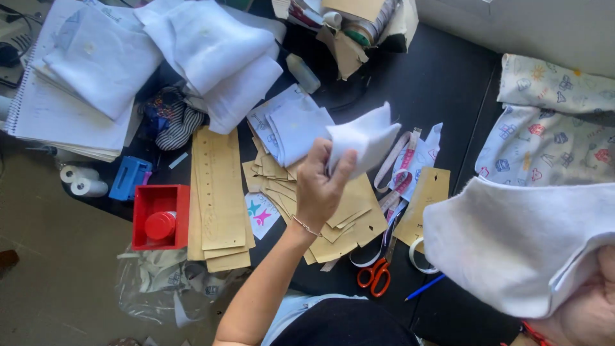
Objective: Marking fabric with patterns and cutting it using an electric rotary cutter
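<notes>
- At the lower right of the frame, a large white fleece piece [519, 247] was draped over the right hand [592, 307]; how that hand was closed could not be told.
- At mid-frame, the left hand [318, 189] was closed on a small white fabric piece [366, 138], pinched at its lower left corner, the rest flaring up and right.
- The fabric was judged light, soft and limp, best taken by an edge.
- Beneath, cardboard patterns [221, 192] and orange scissors [375, 275] were spread on the dark table [442, 77].

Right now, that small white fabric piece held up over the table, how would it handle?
The small white fabric piece droops from the left hand, so it is probably floppy. A pinch alone lifts it, so likely light. It looks soft, unlikely to slip.
</notes>
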